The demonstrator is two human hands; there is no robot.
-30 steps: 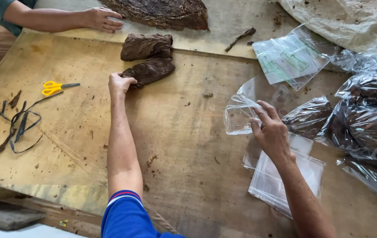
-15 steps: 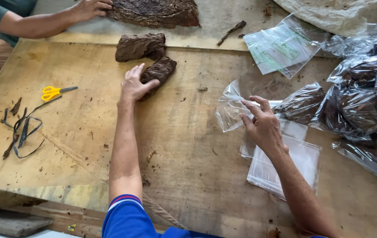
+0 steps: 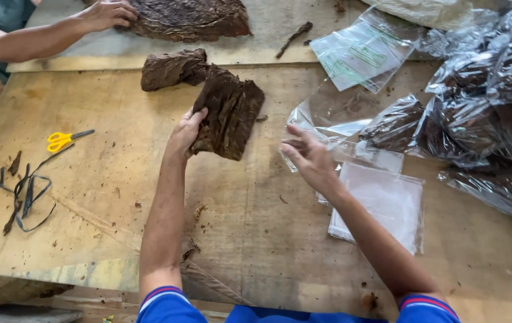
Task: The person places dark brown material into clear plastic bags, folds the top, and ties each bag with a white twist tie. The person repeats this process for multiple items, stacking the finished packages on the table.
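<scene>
My left hand (image 3: pixel 185 133) grips a flat bundle of dark brown dried leaves (image 3: pixel 229 112) and holds it lifted above the wooden table (image 3: pixel 112 173). My right hand (image 3: pixel 307 157) holds the mouth of a clear plastic bag (image 3: pixel 321 122), fingers spread inside its edge. A second leaf bundle (image 3: pixel 172 69) lies on the table just beyond the lifted one. A stack of empty clear bags (image 3: pixel 381 200) sits under my right forearm.
Another person's hand (image 3: pixel 107 13) rests on a large leaf pile (image 3: pixel 187 18) at the far edge. Filled bags of leaves (image 3: pixel 477 119) crowd the right side. Yellow scissors (image 3: pixel 61 140) and dark straps (image 3: pixel 28 194) lie at left. More printed bags (image 3: pixel 363 54) lie at the back.
My left hand has taken hold of the nearer leaf bundle and lifted it toward the bag. My right hand has shifted on the bag's opening.
</scene>
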